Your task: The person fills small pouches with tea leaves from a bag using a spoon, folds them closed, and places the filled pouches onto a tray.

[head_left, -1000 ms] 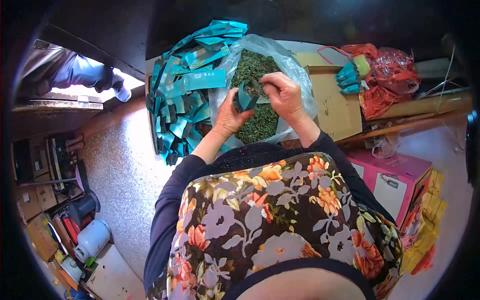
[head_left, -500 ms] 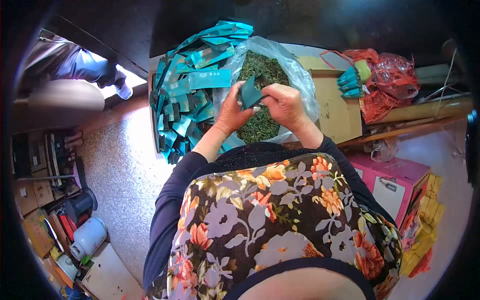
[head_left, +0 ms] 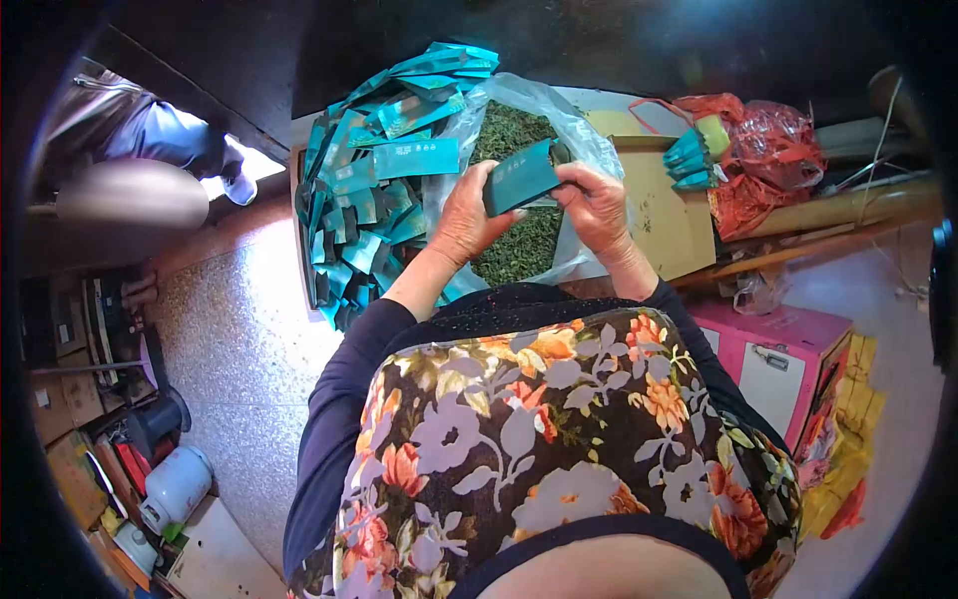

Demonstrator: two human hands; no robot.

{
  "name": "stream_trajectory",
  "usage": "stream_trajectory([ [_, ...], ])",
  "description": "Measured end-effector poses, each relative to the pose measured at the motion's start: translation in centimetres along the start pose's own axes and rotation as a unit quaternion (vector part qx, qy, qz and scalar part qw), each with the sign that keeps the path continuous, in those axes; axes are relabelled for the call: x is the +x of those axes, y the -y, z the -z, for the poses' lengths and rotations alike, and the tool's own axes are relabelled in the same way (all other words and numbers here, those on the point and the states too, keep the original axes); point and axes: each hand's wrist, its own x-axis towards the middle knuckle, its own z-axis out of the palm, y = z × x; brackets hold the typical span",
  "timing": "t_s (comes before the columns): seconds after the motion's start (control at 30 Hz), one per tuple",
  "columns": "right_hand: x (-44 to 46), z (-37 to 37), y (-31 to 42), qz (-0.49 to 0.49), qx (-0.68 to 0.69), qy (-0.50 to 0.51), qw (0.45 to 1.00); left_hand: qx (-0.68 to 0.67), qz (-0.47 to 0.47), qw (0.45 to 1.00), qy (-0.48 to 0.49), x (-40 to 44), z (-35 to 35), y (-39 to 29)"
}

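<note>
A small teal packet (head_left: 523,178) is stretched between my two hands, printed side up. My left hand (head_left: 467,212) grips its left end, with the thumb along the lower edge. The fingers of my right hand (head_left: 596,207) pinch its right end. Beneath lies a clear plastic bag (head_left: 596,145), open at the top and full of dried green leaves (head_left: 514,250). To the left, many similar teal packets (head_left: 374,200) lie heaped, and one flat packet (head_left: 417,158) rests on top near my left hand.
A cardboard piece (head_left: 667,205) lies right of the bag. Beyond it are a red plastic bag (head_left: 763,150) and a few more teal packets (head_left: 687,160). A pink box (head_left: 773,349) stands lower right. Another person's leg (head_left: 175,140) shows at upper left; a gas cylinder (head_left: 178,484) stands lower left.
The packet was bent and tilted between my hands; now it is drawn out flatter, its printed face showing. My right hand has shifted slightly right and turned.
</note>
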Motion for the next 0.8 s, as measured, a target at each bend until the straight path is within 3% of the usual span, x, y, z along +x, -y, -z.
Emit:
stream_trajectory([
  [0.17, -0.4, 0.1, 2.1, 0.044, -0.131, 0.024, 0.990, -0.031, 0.008, 0.999, 0.021, -0.4, -0.3, 0.2],
  [0.3, -0.8, 1.0, 4.8, -0.008, -0.159, 0.009, 0.987, -0.058, 0.005, 0.997, 0.047, -0.8, -0.8, 0.7],
  [0.4, -1.6, 0.9, 4.1, 0.063, -0.228, 0.037, 0.971, -0.067, 0.006, 0.995, 0.073, -0.9, -0.6, 0.0],
  [0.47, -2.0, 1.4, 4.5, 0.065, -0.206, 0.005, 0.976, -0.074, -0.001, 0.994, 0.085, -0.7, -0.9, -0.7],
  [0.53, -2.0, 2.2, 5.0, 0.046, -0.146, -0.021, 0.988, -0.165, 0.050, 0.980, 0.100, -0.8, -1.5, -0.4],
  [0.63, -2.6, 3.2, 3.1, 0.026, -0.100, -0.012, 0.995, -0.208, 0.023, 0.972, 0.111, -0.5, -2.7, 0.5],
  [0.77, -3.2, 5.0, 3.0, -0.035, -0.051, -0.018, 0.998, -0.138, 0.014, 0.983, 0.122, 0.2, -4.0, 0.0],
  [0.8, -3.5, 5.7, 2.7, -0.038, -0.047, -0.024, 0.998, -0.189, 0.032, 0.971, 0.141, 0.6, -4.3, -1.1],
])
